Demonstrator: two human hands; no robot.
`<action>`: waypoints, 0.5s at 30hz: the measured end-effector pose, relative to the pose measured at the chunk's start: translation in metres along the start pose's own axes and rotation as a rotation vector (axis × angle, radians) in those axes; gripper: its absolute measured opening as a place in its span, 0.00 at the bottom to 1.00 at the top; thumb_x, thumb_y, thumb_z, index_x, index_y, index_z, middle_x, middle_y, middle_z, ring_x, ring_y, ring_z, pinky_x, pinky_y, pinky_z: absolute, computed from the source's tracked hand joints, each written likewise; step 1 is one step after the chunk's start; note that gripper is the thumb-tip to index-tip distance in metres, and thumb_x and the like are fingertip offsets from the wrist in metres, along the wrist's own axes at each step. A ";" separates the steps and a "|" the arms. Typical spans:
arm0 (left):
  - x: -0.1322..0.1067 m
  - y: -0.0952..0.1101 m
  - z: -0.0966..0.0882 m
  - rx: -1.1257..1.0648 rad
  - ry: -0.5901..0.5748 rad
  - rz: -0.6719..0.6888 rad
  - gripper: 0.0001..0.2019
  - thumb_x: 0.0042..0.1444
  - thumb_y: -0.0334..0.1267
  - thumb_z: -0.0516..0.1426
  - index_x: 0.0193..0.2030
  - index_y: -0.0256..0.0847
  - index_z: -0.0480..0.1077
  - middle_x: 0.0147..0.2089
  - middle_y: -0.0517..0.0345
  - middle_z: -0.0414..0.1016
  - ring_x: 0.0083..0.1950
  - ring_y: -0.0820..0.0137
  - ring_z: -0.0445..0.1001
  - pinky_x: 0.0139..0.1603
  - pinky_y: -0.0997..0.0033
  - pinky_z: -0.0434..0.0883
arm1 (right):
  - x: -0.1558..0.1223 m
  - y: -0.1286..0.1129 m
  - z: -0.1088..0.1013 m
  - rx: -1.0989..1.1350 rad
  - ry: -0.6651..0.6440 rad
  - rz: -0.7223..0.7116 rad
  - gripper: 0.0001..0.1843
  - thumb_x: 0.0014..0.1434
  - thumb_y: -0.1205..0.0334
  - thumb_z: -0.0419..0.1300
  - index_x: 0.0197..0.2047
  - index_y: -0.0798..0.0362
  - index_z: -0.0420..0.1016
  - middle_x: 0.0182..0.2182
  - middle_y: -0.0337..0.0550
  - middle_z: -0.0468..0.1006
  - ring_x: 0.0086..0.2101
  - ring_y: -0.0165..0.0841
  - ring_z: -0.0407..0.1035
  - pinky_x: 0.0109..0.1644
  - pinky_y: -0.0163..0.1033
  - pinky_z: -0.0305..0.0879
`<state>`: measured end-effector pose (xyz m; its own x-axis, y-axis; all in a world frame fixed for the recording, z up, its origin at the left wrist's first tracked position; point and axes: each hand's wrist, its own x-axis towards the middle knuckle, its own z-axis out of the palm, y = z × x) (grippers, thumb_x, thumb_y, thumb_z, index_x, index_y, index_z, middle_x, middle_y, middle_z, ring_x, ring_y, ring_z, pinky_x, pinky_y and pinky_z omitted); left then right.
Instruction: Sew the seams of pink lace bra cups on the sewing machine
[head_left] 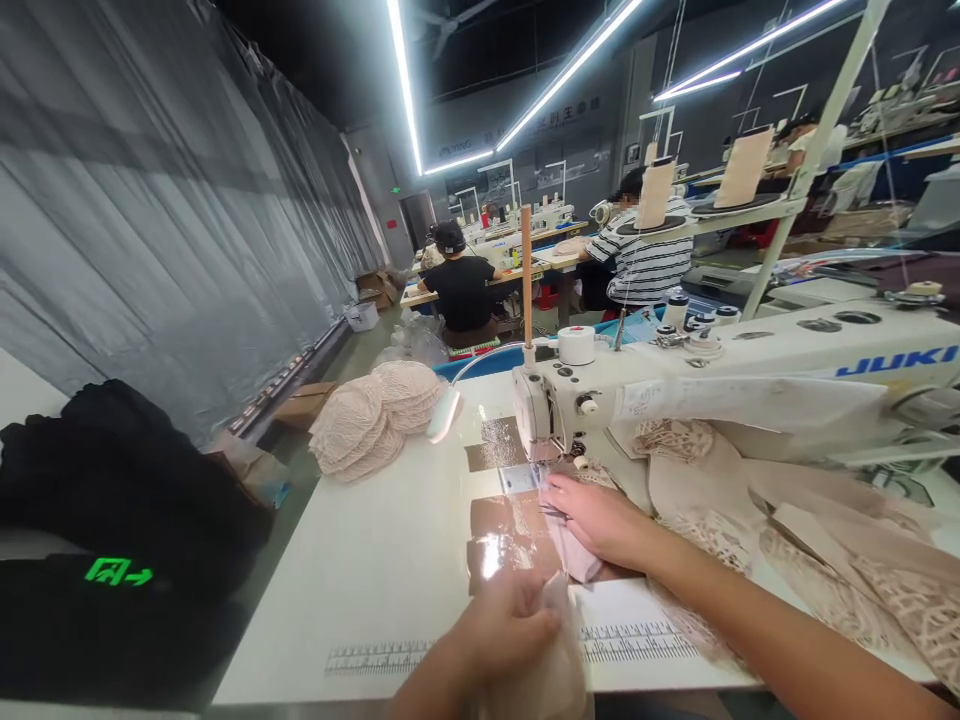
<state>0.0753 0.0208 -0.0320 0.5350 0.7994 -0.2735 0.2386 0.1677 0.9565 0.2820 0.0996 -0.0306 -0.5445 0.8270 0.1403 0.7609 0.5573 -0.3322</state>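
Observation:
A white sewing machine (541,415) stands at the right of the table, its needle area low over a metal plate (519,479). My right hand (600,512) is closed on a pale pinkish piece of fabric (574,555), fingertips just in front of the needle. Nearer the table's front edge, my left hand (504,622) is slightly blurred and closed around beige fabric (555,670) that hangs down toward my lap. Whether the two fabric parts are one piece, I cannot tell. Under the hands lie strips of shiny brown tape (499,530).
Stacked beige lace cups (375,415) sit at the table's back left, beside a small lamp (445,415). Beige lace and fabric pieces (705,490) spread under the machine arm and rightward. A printed ruler (375,657) runs along the front edge. Two people (461,285) work farther off.

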 end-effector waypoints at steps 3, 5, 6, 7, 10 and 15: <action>-0.008 -0.003 -0.002 -0.101 -0.030 -0.072 0.07 0.45 0.35 0.57 0.28 0.34 0.74 0.23 0.61 0.67 0.26 0.74 0.64 0.27 0.76 0.59 | -0.005 -0.001 -0.003 0.030 -0.027 -0.046 0.23 0.50 0.71 0.52 0.47 0.47 0.77 0.52 0.44 0.74 0.43 0.39 0.73 0.46 0.41 0.68; -0.015 -0.009 -0.003 -0.272 -0.063 -0.077 0.07 0.40 0.34 0.57 0.26 0.32 0.74 0.23 0.59 0.69 0.25 0.74 0.65 0.27 0.76 0.60 | -0.012 0.006 -0.005 0.090 -0.034 -0.072 0.22 0.54 0.69 0.52 0.48 0.46 0.77 0.51 0.43 0.75 0.48 0.39 0.71 0.50 0.42 0.67; -0.019 -0.012 -0.003 -0.382 -0.079 -0.059 0.07 0.37 0.34 0.57 0.24 0.31 0.74 0.23 0.55 0.71 0.25 0.73 0.66 0.27 0.75 0.62 | -0.016 0.012 -0.006 0.134 -0.023 -0.061 0.20 0.56 0.67 0.51 0.49 0.47 0.76 0.52 0.43 0.75 0.50 0.40 0.69 0.53 0.43 0.65; -0.023 -0.015 -0.004 -0.502 -0.090 -0.031 0.08 0.35 0.34 0.57 0.23 0.31 0.73 0.24 0.52 0.73 0.24 0.71 0.68 0.27 0.74 0.63 | -0.019 0.020 -0.007 0.181 -0.004 -0.028 0.20 0.59 0.63 0.50 0.50 0.48 0.76 0.53 0.45 0.74 0.52 0.41 0.68 0.56 0.46 0.64; -0.036 -0.021 -0.011 -0.836 -0.043 0.042 0.09 0.31 0.34 0.57 0.23 0.32 0.70 0.22 0.48 0.74 0.20 0.70 0.68 0.23 0.72 0.65 | -0.026 0.048 -0.008 0.261 0.099 0.172 0.21 0.62 0.52 0.49 0.49 0.51 0.77 0.55 0.49 0.73 0.54 0.46 0.66 0.58 0.51 0.62; -0.049 -0.015 -0.029 -0.794 0.087 -0.025 0.14 0.33 0.34 0.58 0.31 0.31 0.72 0.21 0.55 0.69 0.22 0.71 0.67 0.25 0.74 0.64 | -0.026 0.061 -0.010 0.251 0.156 0.231 0.22 0.62 0.48 0.48 0.47 0.49 0.78 0.52 0.47 0.75 0.52 0.46 0.69 0.55 0.48 0.65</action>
<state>0.0225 -0.0042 -0.0303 0.4641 0.8265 -0.3188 -0.4158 0.5210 0.7454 0.3460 0.1125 -0.0449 -0.2930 0.9410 0.1692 0.7365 0.3350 -0.5876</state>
